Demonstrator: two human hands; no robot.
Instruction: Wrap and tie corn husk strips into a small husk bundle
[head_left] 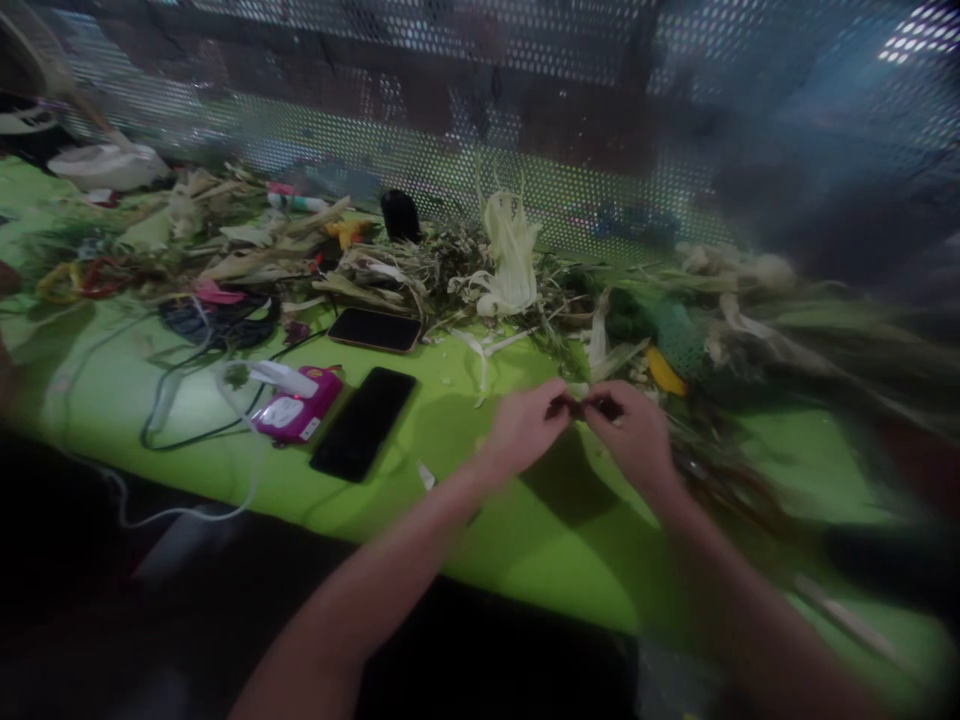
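My left hand (531,425) and my right hand (628,430) meet fingertip to fingertip above the green tabletop (465,545). Both are closed in a pinch around something small, whose kind is hidden by the fingers. Just behind them lie dried corn husks (598,335). Farther back stands a pale figure of corn husk (508,255), upright with frayed strands at its top. A thin, white, forked piece of husk (480,360) rests on the table left of my hands.
Two phones, a black one (364,425) and another (375,328), lie left, beside a magenta power strip (298,405) with cables. Heaps of dried plant matter (262,240) line the back, before a perforated metal screen (600,190). Right of my hands is a yellow piece (665,371).
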